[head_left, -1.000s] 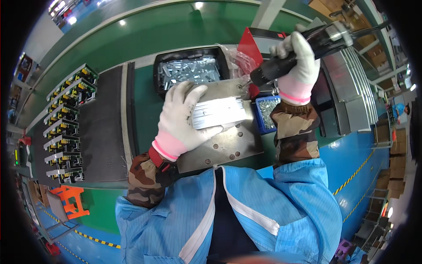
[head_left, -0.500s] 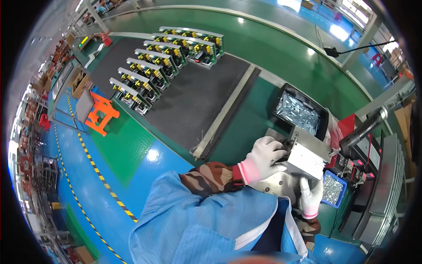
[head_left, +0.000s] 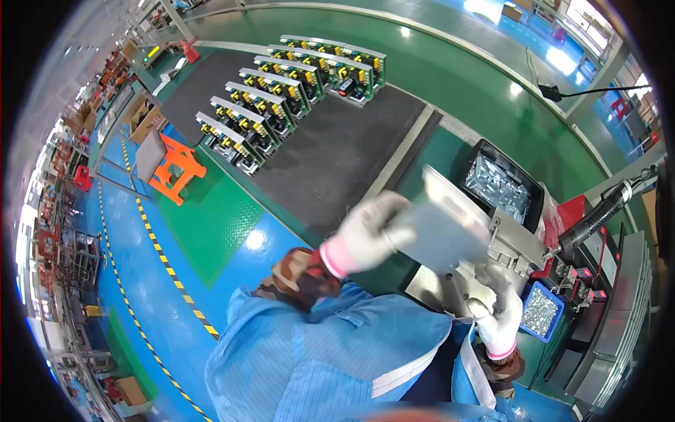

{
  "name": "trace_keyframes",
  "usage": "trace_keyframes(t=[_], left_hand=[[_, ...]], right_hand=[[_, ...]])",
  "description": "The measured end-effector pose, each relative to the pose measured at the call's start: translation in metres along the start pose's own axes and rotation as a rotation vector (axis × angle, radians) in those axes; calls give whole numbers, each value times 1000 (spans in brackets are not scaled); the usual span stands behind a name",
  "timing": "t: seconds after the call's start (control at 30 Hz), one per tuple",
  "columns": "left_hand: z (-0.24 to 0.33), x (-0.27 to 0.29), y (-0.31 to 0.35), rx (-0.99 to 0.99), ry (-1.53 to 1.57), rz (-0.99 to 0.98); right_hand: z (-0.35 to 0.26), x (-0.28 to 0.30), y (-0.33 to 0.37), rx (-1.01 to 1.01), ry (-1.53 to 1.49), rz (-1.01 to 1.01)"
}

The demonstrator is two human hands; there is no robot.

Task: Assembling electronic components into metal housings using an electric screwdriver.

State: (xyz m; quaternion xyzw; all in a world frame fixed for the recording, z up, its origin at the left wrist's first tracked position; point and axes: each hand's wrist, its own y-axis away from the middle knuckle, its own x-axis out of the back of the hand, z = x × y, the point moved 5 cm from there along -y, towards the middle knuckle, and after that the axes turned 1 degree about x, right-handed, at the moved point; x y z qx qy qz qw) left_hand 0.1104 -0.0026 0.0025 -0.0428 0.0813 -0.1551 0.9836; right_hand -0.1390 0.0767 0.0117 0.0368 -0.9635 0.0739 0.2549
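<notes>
My left hand (head_left: 369, 235), in a white glove with a pink cuff, grips the left edge of a bent sheet-metal plate (head_left: 446, 235). Motion smears both the plate and the fingers. The plate is tilted, its grey face toward me, above the steel base plate (head_left: 429, 287) of a metal fixture (head_left: 517, 243). My right hand (head_left: 499, 309), gloved alike, is by the plate's lower right corner, over the base. Its thumb stands apart from its curved fingers, with nothing visible between them. Whether its fingertips touch the plate I cannot tell.
A black bin (head_left: 499, 183) of metal parts stands behind the fixture. To the right are a blue tray (head_left: 541, 311) of small screws and an electric screwdriver (head_left: 594, 214). Several circuit-board assemblies (head_left: 256, 105) line the dark conveyor belt (head_left: 330, 155). An orange stool (head_left: 176, 169) stands left.
The sheet-metal plate has come off the fixture and moved left, tilting, in my left hand. My right hand stays near the base with its fingers more curved. The view has shifted slightly.
</notes>
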Motion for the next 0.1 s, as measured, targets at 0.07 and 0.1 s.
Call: trace_keyframes(t=[0.07, 0.1], left_hand=[[4, 49, -8, 141, -44, 226], [-6, 74, -12, 153, 170, 248]], right_hand=[[1, -6, -3, 55, -75, -94], [-1, -7, -3, 79, -86, -157]])
